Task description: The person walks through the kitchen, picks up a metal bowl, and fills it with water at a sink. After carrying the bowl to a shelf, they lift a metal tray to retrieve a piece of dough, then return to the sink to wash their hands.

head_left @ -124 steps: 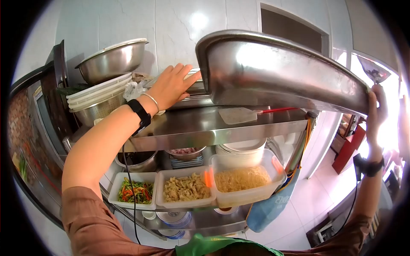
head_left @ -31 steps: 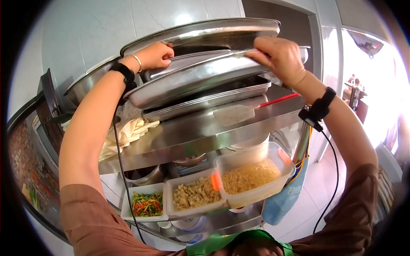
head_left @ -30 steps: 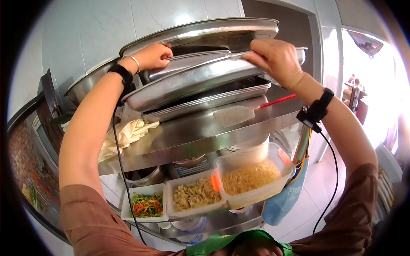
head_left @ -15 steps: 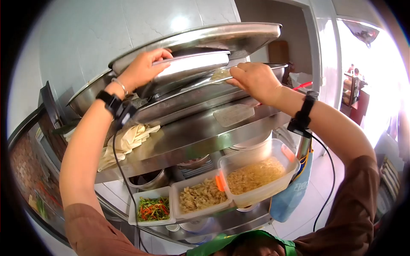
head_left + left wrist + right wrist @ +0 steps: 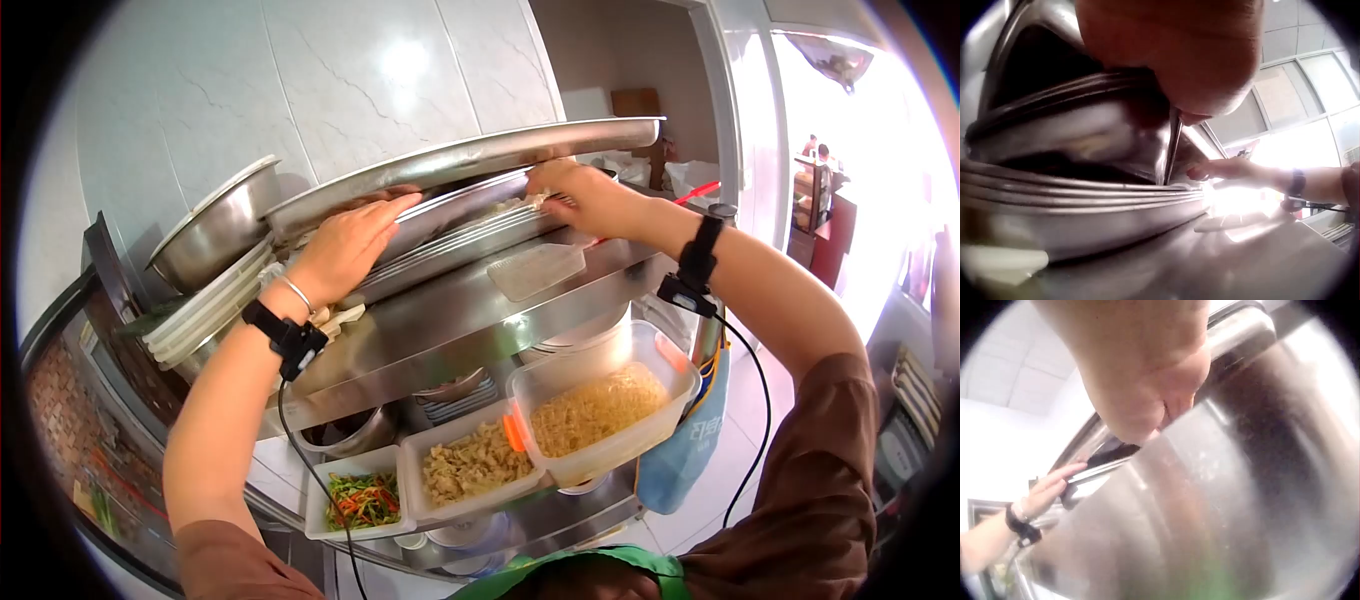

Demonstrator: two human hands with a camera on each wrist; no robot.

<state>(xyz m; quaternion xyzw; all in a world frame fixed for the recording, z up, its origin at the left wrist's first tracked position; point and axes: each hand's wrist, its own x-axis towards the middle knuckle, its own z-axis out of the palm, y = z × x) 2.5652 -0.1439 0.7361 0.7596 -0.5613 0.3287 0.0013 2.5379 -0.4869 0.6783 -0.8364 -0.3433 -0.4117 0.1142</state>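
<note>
On the upper steel shelf sit several stacked metal trays, their rims close together at the front. A smaller metal tray leans above them, beneath a wide metal pan that tilts up to the right. My left hand rests at the left end of the trays with fingers straight, fingertips at the leaning tray's edge. My right hand grips the metal at the right end, just under the wide pan. In the right wrist view its fingers bend over a metal rim; the fingertips are partly hidden.
A spatula with a red handle lies on the shelf. Left stand a steel bowl and white baskets. Below are tubs of cut vegetables, pale pieces and noodles. Cables hang from both wrists.
The wide pan sits lower in view. The front basin rim, held by my right hand, has dropped toward the tray stack. My left fingers have straightened, and the camera has tilted.
</note>
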